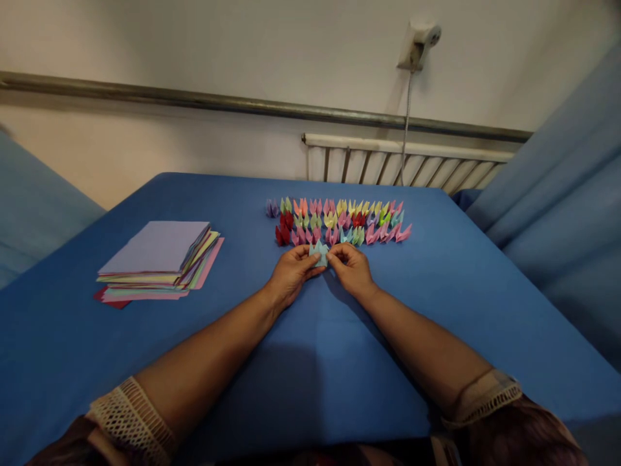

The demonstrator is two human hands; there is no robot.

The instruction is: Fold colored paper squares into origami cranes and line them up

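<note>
Between my two hands is a small light-blue origami crane (319, 252), held just above the blue table near the front row of other cranes. My left hand (292, 275) grips its left side, thumb on the front of the paper. On its right edge, the thumb and forefinger of my right hand (351, 266) are pinched. Just beyond my fingers stand several folded paper cranes (343, 221) in three rows, coloured pink, red, yellow, green, blue, orange and purple.
A stack of coloured square paper (155, 249), lilac on top, lies on the left of the blue-covered table (233, 369). Behind are a wall rail (204, 100), a radiator (378, 155) and a socket with a cord (416, 48). Blue curtains (567, 168) hang at both sides.
</note>
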